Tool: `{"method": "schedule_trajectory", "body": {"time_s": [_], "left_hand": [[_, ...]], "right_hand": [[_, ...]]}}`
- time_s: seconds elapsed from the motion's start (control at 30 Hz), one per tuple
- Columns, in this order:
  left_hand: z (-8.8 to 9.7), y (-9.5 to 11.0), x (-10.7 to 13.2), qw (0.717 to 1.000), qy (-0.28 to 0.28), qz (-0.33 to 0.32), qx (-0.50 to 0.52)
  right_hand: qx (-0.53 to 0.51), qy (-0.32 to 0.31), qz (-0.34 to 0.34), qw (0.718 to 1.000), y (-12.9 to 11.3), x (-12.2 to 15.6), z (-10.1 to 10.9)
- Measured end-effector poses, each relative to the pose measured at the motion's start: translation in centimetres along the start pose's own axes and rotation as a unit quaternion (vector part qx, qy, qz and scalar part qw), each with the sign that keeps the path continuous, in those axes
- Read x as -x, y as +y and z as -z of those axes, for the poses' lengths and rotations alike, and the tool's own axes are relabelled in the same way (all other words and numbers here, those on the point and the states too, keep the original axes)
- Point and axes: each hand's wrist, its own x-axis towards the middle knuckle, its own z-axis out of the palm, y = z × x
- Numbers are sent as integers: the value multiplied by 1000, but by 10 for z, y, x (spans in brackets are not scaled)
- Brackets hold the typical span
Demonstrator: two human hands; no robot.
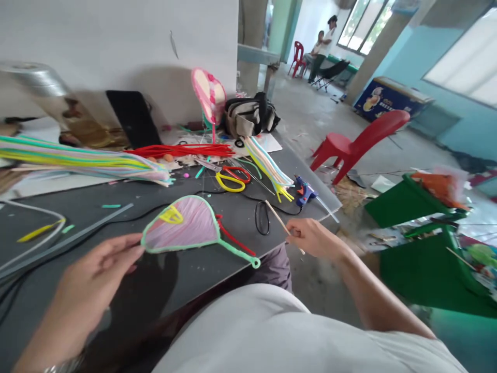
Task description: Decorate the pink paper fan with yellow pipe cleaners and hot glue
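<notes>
At the left, my left hand [97,282] pinches the rim of a small hand fan [194,225] between thumb and fingers. Its face is lilac with a yellow patch, edged in mint-green pipe cleaner, and its green handle ends in a loop pointing right. In my right hand [316,238], near the table's front edge, is a thin wooden stick [277,215], gripped in closed fingers and slanting up to the left. A red pipe cleaner [236,239] shows beside the fan's handle. A black loop [262,218] lies just left of the stick.
Scissors [231,178], a blue glue gun [305,191] and bundled pipe cleaners [89,160] lie on the dark table. A pink fan [209,96] stands behind, near a bag [250,114]. Right of the table are a red chair [355,145] and green bins [430,269]. Two people are far back.
</notes>
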Motion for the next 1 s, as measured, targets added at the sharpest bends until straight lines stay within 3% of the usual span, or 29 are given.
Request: {"method": "schedule_trajectory", "body": {"time_s": [0.1,0.2,0.4,0.53,0.77,0.9,1.0], "left_hand": [[-6,11,-19,991,8,-15,-129],[-13,24,-29,981,-6,-2,-195],[-22,35,-23,953,-8,-16,-301],[-30,39,-17,947,-4,-31,-320],[-37,41,-21,954,-2,-18,-300],[-33,43,-18,963,-9,-23,-268],[-35,42,-14,968,-12,-21,-251]], "right_hand": [[1,-21,-1,1000,-8,3,-9],[13,-11,0,1000,-24,-18,-27],[81,-14,13,996,-46,-54,-38],[124,52,2,991,-24,-65,-27],[59,101,12,993,24,-61,-11],[71,105,29,992,32,-49,-12],[51,92,41,994,25,-46,-16]]}}
